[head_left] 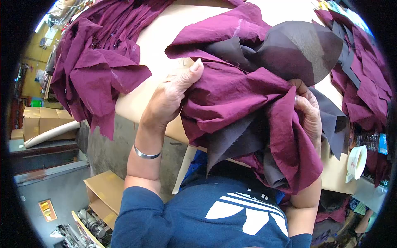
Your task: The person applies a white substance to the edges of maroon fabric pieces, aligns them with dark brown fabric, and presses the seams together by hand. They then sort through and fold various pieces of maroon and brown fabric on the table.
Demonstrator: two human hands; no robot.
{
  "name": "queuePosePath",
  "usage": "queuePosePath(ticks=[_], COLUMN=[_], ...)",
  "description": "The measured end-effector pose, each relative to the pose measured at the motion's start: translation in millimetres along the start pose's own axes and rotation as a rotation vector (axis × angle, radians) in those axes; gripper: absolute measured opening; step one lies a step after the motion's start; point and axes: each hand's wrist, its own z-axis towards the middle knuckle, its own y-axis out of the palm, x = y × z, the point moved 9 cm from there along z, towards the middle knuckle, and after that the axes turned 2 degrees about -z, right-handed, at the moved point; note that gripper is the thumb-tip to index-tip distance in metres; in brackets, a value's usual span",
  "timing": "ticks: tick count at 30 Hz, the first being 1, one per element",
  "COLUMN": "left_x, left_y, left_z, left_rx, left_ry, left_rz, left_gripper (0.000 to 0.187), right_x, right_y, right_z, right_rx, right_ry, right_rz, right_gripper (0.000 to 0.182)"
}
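Note:
A bunched maroon cloth (pixel 235 93) is held up between both hands over the near edge of a pale table (pixel 144 62). My left hand (pixel 175 93) has its fingers behind the cloth's left side, with the thumb up along its edge. On the right, my right hand (pixel 307 107) pinches a fold of the same cloth. Sheer black fabric (pixel 302 49) lies behind and above the maroon cloth, and a dark frayed piece (pixel 231 140) hangs beneath it.
Maroon fabric (pixel 97 70) drapes over the table's left edge. Another maroon and black heap (pixel 364 82) lies at the right, near a cream tape roll (pixel 356 163) and a plastic bottle (pixel 368 140). Cardboard boxes (pixel 45 122) stand on the left.

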Motion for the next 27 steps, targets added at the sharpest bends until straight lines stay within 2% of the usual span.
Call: queuePosePath(ticks=[2, 5, 6, 8, 11, 12, 14, 16, 17, 18, 20, 22, 24, 26, 27], left_x=[3, 12, 6, 33, 52, 49, 50, 65, 69, 85, 115, 135, 135, 114, 102], left_y=[-1, -5, -29, -29, -82, -97, -153, -182, -182, -175, -126, -63, 9, 68, 79], left_z=[-3, -4, -7, -5, -9, -11, -13, -28, -39, -49, -72, -84, -71, -44, -26], left_rx=[0.073, -0.017, 0.081, -0.113, -0.044, -0.006, 0.25, 0.676, 0.71, 0.751, 0.779, 0.661, 0.36, -0.047, -0.041], left_ry=[-0.009, 0.13, 0.087, 0.201, 0.304, 0.258, 0.316, 0.454, 0.541, 0.644, 0.912, 1.15, 1.232, 1.197, 1.105], left_rz=[-0.055, -0.076, -0.198, -0.465, -0.6, -0.735, -0.204, 0.372, 0.415, 0.686, 0.726, 0.776, 1.068, 1.372, 1.492], left_gripper=[0.029, 0.022, 0.03, 0.038, 0.04, 0.04, 0.034, 0.026, 0.024, 0.023, 0.022, 0.021, 0.026, 0.032, 0.041], right_x=[1, 0, -1, -3, -5, -6, -2, -2, 0, 3, 3, 6, 10, 13, 11], right_y=[-2, 2, 3, -6, -13, -14, -14, -11, -11, -11, -7, -4, -4, -5, -4], right_z=[0, 0, 0, 3, 7, 7, 10, 9, 9, 9, 8, 7, 6, 3, 3], right_rx=[0.03, 0.054, 0.06, 0.084, 0.104, 0.108, 0.061, 0.018, 0.016, 0.018, 0.065, 0.046, 0.071, 0.059, 0.036], right_ry=[0.001, -0.004, -0.006, -0.023, -0.038, -0.042, -0.046, -0.046, -0.034, -0.018, 0.007, 0.041, 0.053, 0.044, 0.033], right_rz=[-0.022, -0.067, -0.083, -0.11, -0.127, -0.128, -0.087, -0.067, -0.059, -0.051, -0.178, -0.319, -0.359, -0.375, -0.441], right_gripper=[0.024, 0.03, 0.032, 0.036, 0.042, 0.044, 0.045, 0.048, 0.048, 0.048, 0.046, 0.044, 0.043, 0.043, 0.043])
